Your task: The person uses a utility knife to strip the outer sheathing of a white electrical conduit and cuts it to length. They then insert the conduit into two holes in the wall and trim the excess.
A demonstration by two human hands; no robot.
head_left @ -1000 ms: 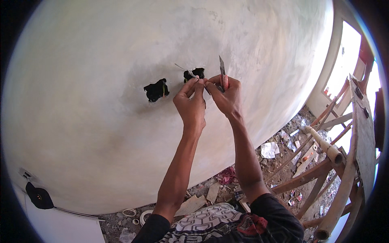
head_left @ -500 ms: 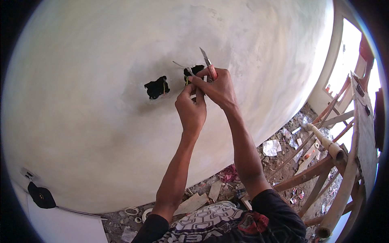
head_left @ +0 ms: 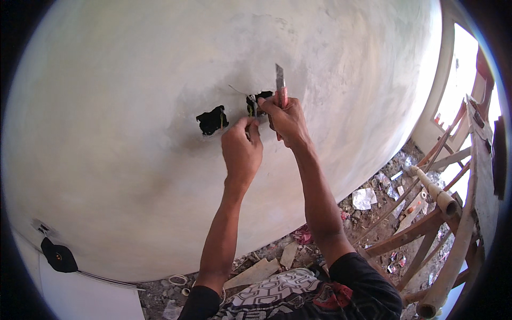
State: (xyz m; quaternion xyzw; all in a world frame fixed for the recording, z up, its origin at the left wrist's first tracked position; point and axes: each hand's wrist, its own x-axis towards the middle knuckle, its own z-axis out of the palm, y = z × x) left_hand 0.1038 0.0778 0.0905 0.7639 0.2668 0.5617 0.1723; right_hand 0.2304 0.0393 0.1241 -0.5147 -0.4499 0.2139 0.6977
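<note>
One knife (head_left: 281, 85) gripped blade-up in the right hand (head_left: 288, 122) beside the hole (head_left: 265, 95) with wires (head_left: 252, 98); left hand (head_left: 241, 152) pinched closed just below it, contents hidden.

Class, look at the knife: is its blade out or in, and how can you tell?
Out. The knife is in the right hand, and its grey blade shows bare beyond the red handle, pointing toward the picture's top.

At the wall (head_left: 133, 106) it's left hand (head_left: 242, 152) below and between left hole (head_left: 212, 120) and right hole (head_left: 264, 95), right hand (head_left: 289, 121) before the latter's right side, knife (head_left: 281, 85) in its grip, cap (head_left: 58, 257) far down left, timber frame (head_left: 405, 233) off right!
</note>
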